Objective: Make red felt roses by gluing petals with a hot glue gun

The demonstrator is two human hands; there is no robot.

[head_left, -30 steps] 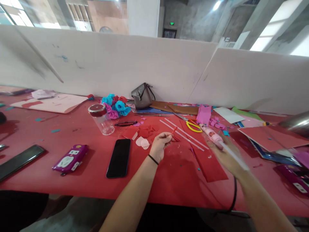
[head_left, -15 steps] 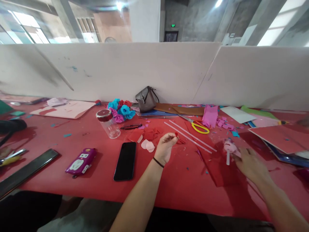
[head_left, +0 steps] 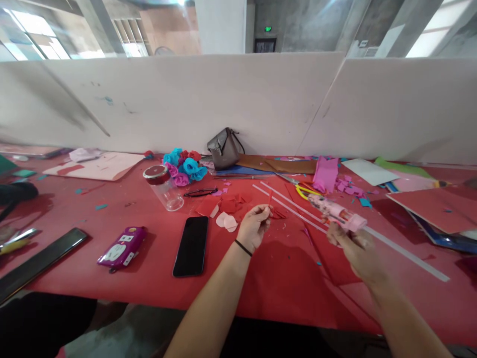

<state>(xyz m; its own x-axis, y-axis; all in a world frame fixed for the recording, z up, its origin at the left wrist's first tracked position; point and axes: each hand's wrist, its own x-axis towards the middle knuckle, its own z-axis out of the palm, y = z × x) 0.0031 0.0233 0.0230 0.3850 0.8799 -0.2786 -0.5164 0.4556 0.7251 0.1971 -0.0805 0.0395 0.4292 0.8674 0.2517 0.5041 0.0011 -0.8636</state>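
Observation:
My left hand (head_left: pixel 255 227) is closed in a pinch around a thin red paper piece (head_left: pixel 271 199) that stands up from the fingertips. In my right hand (head_left: pixel 357 251) is a pink hot glue gun (head_left: pixel 337 213), held above the table with its nozzle toward the left. A long translucent glue stick (head_left: pixel 410 254) sticks out of the gun's back end. Two more glue sticks (head_left: pixel 280 191) lie between the hands. Red paper scraps (head_left: pixel 227 203) and pale pink paper circles (head_left: pixel 226 222) lie just left of my left hand.
A black phone (head_left: pixel 191 246), a purple pack (head_left: pixel 122 247) and a lidded clear jar (head_left: pixel 167 191) stand or lie to the left. Behind are paper flowers (head_left: pixel 186 166), a grey bag (head_left: pixel 223 149) and yellow-handled scissors (head_left: pixel 303 191). Card sheets (head_left: pixel 436 206) are stacked right.
My right hand has lifted the glue gun from the table and brought it left, toward my left hand. The red piece in my left hand now points upward.

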